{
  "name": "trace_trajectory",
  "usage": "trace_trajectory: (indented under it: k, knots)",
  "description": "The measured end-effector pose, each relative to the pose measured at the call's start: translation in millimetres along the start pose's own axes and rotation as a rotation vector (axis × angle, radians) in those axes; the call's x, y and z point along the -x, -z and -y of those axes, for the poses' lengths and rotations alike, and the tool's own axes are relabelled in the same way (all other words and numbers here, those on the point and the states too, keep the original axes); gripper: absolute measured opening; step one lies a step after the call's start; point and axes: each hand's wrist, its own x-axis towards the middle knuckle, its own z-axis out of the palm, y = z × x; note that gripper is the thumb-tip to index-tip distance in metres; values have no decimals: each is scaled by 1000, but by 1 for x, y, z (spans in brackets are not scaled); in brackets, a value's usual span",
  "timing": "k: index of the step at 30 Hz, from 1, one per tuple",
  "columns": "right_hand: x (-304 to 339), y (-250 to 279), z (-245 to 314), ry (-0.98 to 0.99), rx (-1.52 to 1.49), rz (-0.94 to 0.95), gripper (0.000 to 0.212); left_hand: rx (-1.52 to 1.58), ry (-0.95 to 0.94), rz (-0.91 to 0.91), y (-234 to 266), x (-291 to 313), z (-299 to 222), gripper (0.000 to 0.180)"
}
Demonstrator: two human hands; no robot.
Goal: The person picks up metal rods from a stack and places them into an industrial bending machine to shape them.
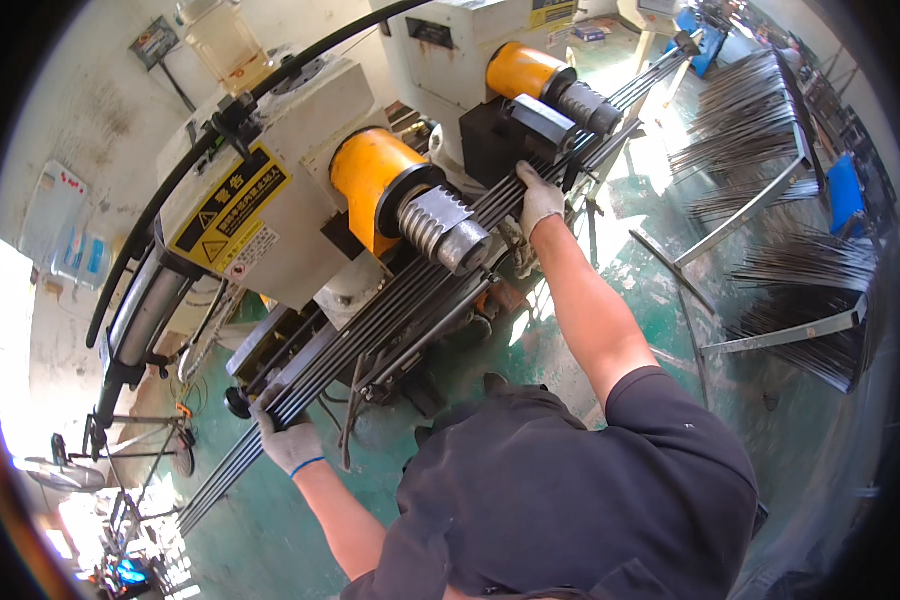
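Note:
Several long, thin dark metal rods (382, 318) run side by side on a slant from the lower left to the upper right, along the front of the machine. At their lower left part, my left hand (290, 445) in a pale work glove is closed around the rods, with its fingers partly hidden by them. Farther up and to the right, my right hand (541, 200), also gloved, grips the rods beside a dark metal block (515, 130). Between my hands, a ridged metal roller (445, 232) with an orange housing (375, 172) stands over the rods.
A second orange housing (525, 72) with a ridged roller (587, 107) is at the far right of the machine. Metal racks (755, 205) hold bundles of thin rods on the right. A black hose (160, 200) arches over the machine body (335, 95). The floor (240, 550) is green.

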Motion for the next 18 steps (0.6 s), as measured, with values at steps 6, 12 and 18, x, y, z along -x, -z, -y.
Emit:
trace_trajectory:
  k: [6, 12, 18]
  knots:
    - [79, -22, -23, -273, 160, 212, 45, -20, -27, -242, -2, -2, -5, 28]
    - [52, 11, -31, 247, 429, 599, 43, 37, 53, -167, -20, 13, 47, 29]
    - [40, -11, -14, -112, 80, 199, 39, 20, 83, -187, -37, 30, 43, 33]
